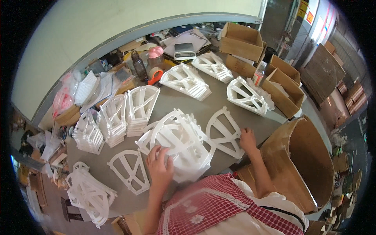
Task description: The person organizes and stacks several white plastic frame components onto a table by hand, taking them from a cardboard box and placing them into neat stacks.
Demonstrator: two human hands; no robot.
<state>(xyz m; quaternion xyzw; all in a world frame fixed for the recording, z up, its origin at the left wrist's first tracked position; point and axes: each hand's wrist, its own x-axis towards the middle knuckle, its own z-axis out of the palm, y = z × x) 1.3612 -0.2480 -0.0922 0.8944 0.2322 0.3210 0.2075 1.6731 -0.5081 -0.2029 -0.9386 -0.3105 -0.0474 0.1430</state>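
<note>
In front of me lies a loose pile of white fan-shaped plastic frames (178, 143) on the grey table. My left hand (159, 166) is at the pile's near left edge, its fingers bent and spread apart, with nothing visible between them. My right hand (247, 141) pinches the right edge of a single fan-shaped frame (222, 131), which lies just right of the pile. Another single frame (131, 170) rests flat to the left of my left hand. The fingertips of my right hand are partly hidden.
Neat stacks of the same frames stand at the left (113, 117), back (186, 80) and right (247, 96). A heap (92, 194) sits at the near left corner. Cardboard boxes (284, 84) and a large open carton (274, 156) border the right. Orange-handled scissors (155, 77) and a scale (184, 51) lie behind.
</note>
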